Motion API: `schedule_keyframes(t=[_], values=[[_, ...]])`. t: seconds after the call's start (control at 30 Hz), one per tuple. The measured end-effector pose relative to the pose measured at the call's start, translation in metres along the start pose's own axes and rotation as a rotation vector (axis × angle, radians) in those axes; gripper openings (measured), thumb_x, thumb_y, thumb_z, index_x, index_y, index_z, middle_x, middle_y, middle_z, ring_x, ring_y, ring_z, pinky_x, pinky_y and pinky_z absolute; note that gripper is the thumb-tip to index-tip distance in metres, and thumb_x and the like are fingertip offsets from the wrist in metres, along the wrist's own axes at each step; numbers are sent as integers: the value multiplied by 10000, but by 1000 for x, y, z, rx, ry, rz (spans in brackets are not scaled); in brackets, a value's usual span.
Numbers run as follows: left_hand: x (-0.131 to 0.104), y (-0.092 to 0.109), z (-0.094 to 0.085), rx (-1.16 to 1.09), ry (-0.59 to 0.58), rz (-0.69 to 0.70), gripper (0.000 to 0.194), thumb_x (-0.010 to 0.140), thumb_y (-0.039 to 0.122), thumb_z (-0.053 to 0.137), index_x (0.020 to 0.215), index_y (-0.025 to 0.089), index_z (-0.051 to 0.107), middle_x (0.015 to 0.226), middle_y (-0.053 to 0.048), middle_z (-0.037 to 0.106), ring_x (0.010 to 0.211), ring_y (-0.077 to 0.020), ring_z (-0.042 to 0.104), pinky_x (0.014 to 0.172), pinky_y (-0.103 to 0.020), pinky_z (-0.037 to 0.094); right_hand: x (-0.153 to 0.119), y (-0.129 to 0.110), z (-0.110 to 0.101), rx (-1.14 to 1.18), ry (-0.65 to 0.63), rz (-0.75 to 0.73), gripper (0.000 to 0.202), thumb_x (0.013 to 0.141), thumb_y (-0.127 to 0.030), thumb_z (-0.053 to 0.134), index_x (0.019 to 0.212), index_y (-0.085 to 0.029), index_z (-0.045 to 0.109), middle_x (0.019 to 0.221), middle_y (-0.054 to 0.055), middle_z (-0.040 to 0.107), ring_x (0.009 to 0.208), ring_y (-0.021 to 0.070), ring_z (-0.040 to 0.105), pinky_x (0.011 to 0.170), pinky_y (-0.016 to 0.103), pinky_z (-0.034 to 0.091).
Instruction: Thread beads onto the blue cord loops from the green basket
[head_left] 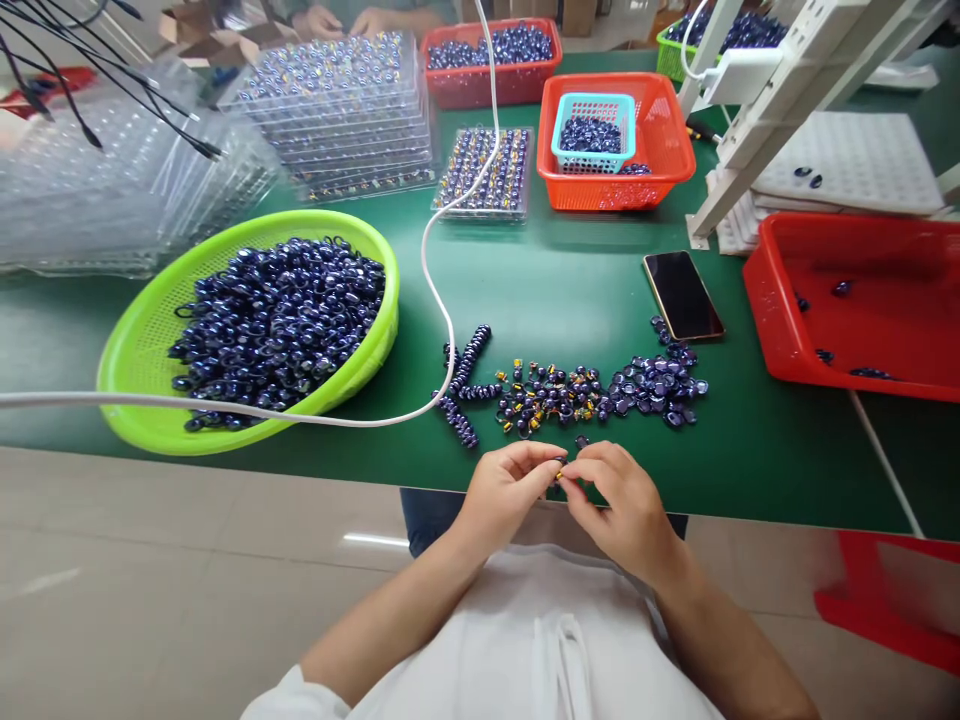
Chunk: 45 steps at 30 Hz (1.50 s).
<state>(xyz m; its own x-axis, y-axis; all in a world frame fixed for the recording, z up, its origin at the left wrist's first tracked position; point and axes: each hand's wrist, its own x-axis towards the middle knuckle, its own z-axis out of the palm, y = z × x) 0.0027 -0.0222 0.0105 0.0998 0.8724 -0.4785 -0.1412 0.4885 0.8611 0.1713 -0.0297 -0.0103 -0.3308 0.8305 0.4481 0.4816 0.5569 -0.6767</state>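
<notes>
At the table's front edge, my left hand [507,492] and my right hand [621,502] meet fingertip to fingertip. Both are closed in a pinch on a small dark blue and gold piece [559,474], mostly hidden by the fingers. Just beyond them lies a loose pile of dark blue pieces with gold parts [551,395]. To its right is a pile of flat, shiny dark blue pieces [651,388]. On its left, dark blue pieces lie stacked in short rows [472,355]. A single dark piece [582,441] rests close to my right fingers.
A green basket [120,350] full of dark blue ringed pieces stands left, with a white cable [360,422] across it. A phone [682,295] and red bin [780,300] are right. Clear trays [360,140], an orange basket [667,150] and a metal post [757,130] stand behind. Another person's hands [345,22] show beyond.
</notes>
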Motion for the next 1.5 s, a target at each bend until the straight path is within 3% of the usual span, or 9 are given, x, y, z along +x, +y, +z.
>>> schedule_keyframes(t=[0.2, 0.33, 0.57, 0.77, 0.97, 1.1, 1.27, 1.5], values=[[-2, -8, 1, 12, 4, 52, 212, 723, 246, 776, 923, 181, 804, 845, -55, 792, 755, -175, 702, 677, -248, 555, 1, -6, -4, 230, 28, 384, 120, 913, -144, 571, 817, -215, 587, 784, -8, 564, 704, 127, 540, 639, 262, 443], [-3, -14, 4, 84, 54, 171, 163, 734, 235, 777, 890, 210, 818, 835, -46, 792, 757, -188, 709, 721, -280, 567, 0, -6, -6, 296, 16, 415, 110, 919, -183, 573, 819, -218, 602, 794, -1, 567, 718, 138, 538, 653, 271, 439], [-3, -19, 0, 205, 60, 352, 147, 746, 228, 787, 886, 246, 827, 717, -32, 752, 644, -167, 654, 621, -270, 530, -1, -4, -7, 458, -37, 552, 135, 930, -304, 586, 832, -215, 613, 793, 10, 566, 718, 147, 534, 657, 269, 453], [-3, -19, 1, 228, 63, 441, 160, 767, 196, 770, 897, 275, 821, 774, -30, 779, 675, -169, 678, 683, -286, 553, 3, -4, -8, 627, -76, 720, 197, 901, -383, 629, 839, -205, 573, 740, -14, 558, 670, 123, 527, 602, 234, 443], [-7, -19, 1, 228, 43, 509, 178, 800, 177, 739, 930, 273, 813, 817, -37, 791, 699, -171, 697, 704, -291, 566, 9, -2, -11, 715, -137, 771, 246, 862, -414, 667, 824, -200, 551, 715, -34, 534, 617, 101, 492, 555, 219, 420], [-8, -18, 1, 257, 51, 464, 128, 802, 215, 738, 905, 242, 809, 843, -53, 789, 727, -184, 702, 716, -295, 563, 12, -1, -11, 744, -169, 779, 260, 854, -421, 677, 814, -197, 552, 707, -30, 535, 610, 100, 489, 540, 218, 410], [-7, -15, -1, 117, 33, 241, 118, 788, 250, 731, 872, 180, 775, 830, -56, 762, 718, -168, 676, 669, -257, 532, 8, -3, -5, 713, -166, 724, 216, 886, -399, 641, 837, -201, 571, 735, -20, 557, 650, 111, 526, 582, 228, 445], [4, -17, -11, -127, 27, 118, 155, 769, 270, 749, 878, 160, 757, 771, -37, 729, 685, -132, 622, 633, -224, 480, -12, -8, -2, 424, -73, 516, 70, 921, -299, 608, 959, -242, 592, 806, -5, 583, 726, 141, 564, 667, 274, 479]])
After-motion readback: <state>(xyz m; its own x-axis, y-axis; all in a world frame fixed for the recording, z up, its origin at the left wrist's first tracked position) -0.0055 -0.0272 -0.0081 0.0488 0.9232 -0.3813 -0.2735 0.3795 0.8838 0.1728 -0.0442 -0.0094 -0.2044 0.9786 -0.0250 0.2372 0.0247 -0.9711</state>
